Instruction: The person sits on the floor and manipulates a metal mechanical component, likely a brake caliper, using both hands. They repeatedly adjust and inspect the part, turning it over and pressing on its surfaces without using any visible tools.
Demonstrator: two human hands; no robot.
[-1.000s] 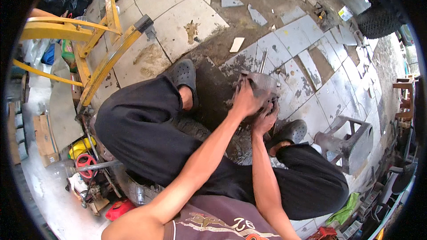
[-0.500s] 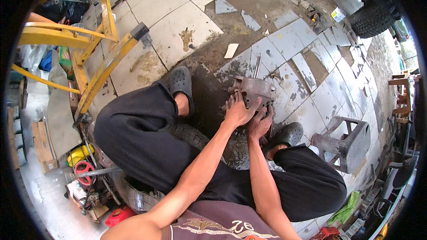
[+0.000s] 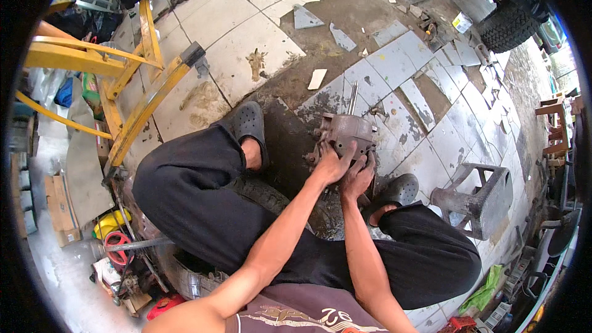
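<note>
A dirty brown metal gearbox housing (image 3: 349, 128) stands on the floor between my feet. From its far side a bright steel shaft (image 3: 353, 98) sticks up. My left hand (image 3: 333, 165) grips the near left side of the housing, with its fingers spread over the metal. Close beside it, my right hand (image 3: 357, 177) holds the near right side, fingers curled against the casting. The underside of the housing and parts of both hands' fingers are hidden.
I sit on a tyre (image 3: 262, 192) on broken floor tiles (image 3: 391, 58). A grey plastic stool (image 3: 478, 200) lies tipped on the right. To the left stands a yellow metal frame (image 3: 145, 102), with tools and cardboard near it. A vehicle wheel (image 3: 515, 26) is at the far right.
The housing has tilted slightly, and its shaft and upper part sit a little lower and farther left in view. Both hands have stayed on it. The whole view has shifted slightly.
</note>
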